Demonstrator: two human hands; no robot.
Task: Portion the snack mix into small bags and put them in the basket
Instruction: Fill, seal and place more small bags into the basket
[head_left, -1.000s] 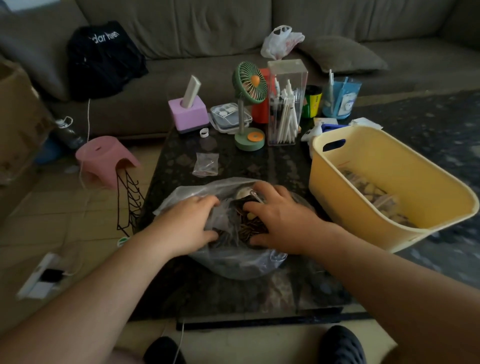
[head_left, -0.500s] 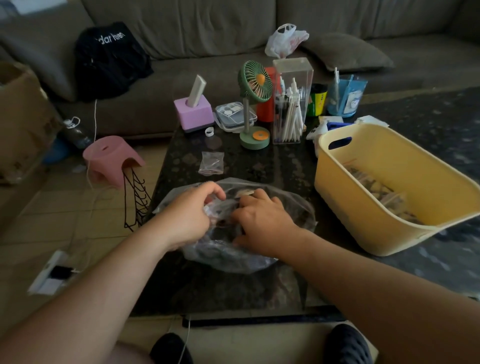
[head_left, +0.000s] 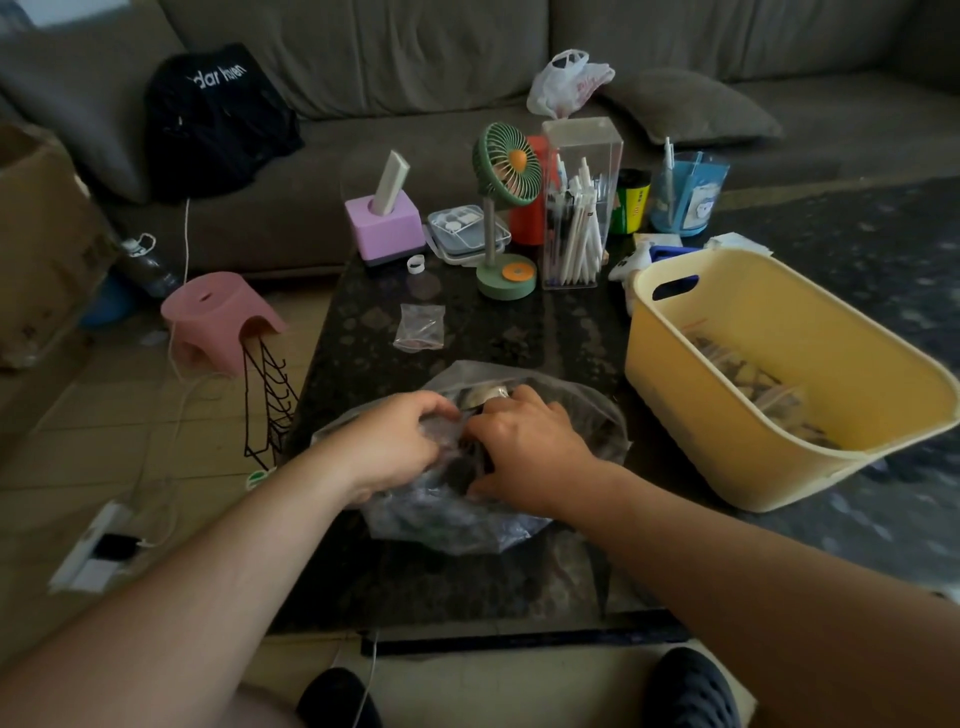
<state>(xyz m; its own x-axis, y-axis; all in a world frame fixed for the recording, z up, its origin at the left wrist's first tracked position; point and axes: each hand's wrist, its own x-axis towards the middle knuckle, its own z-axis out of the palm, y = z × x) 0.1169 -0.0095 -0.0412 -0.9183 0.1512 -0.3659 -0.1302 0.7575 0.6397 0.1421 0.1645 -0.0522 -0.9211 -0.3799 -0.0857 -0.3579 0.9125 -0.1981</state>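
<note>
- Snack mix (head_left: 470, 467) sits in the big clear bag (head_left: 592, 410) on the bench (head_left: 467, 577), right under both sets of fingers, dark pieces showing through the plastic.
- I judge the job well under way: the basket (head_left: 727, 457), off to the right of my right fingers, already holds several filled small bags (head_left: 748, 376) along its bottom.
- One small bag (head_left: 420, 326) lies flat on the bench just beyond my left fingers, apart from the big bag; it looks empty or nearly so, so I take it as waiting its turn.
- Plenty of mix is left in the big bag, so I reckon more portions remain to scoop, seal and drop in the basket.
- Left hand (head_left: 387, 441): palm down at the bag's mouth, fingers curled and pinching a fold of clear plastic. Whether that fold is the big bag's lip or a small bag held open, I cannot tell.
- Right hand (head_left: 524, 447): palm down, fingers curled down into the mix inside the bag, thumb at the near side. I read it as gathering a handful, but the fingertips are hidden, so what they hold I cannot tell.
- Both forearms reach in from the near edge and meet over the bag, knuckles almost touching.
</note>
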